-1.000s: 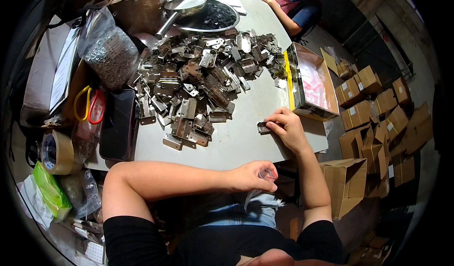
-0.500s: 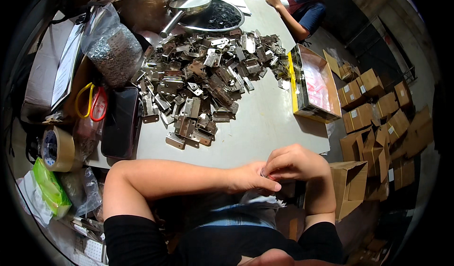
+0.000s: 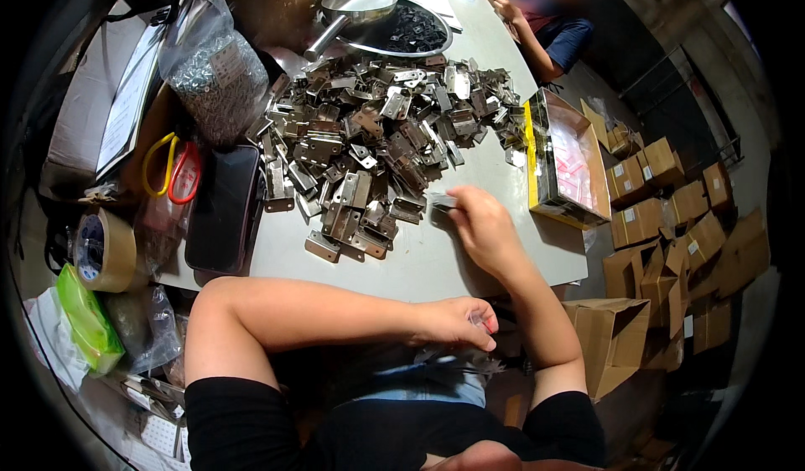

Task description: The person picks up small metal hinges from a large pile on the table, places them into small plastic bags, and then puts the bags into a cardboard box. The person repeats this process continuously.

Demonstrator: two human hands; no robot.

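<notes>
Right hand (image 3: 447,196) pinched small blurred silvery-grey piece (image 3: 438,201) beside heap of silver metal brackets (image 3: 369,148) on pale grey surface (image 3: 490,169). Left hand (image 3: 457,320) curled round clear plastic bag (image 3: 477,316). Loosened pinch could drop piece; slack left grip could let bag slip.

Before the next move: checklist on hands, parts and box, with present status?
1. Left hand has clear plastic bag in its grip: ok.
2. Bag mouth open: cannot tell, fingers cover it.
3. Right hand pinches small grey piece: ok.
4. What that piece is: cannot tell, blurred.
5. Loose pile of silver metal brackets clear of the right hand's fingers: ok, but close.
6. Open cardboard box with yellow edge stocked with pink-and-white plastic packets: ok.
</notes>
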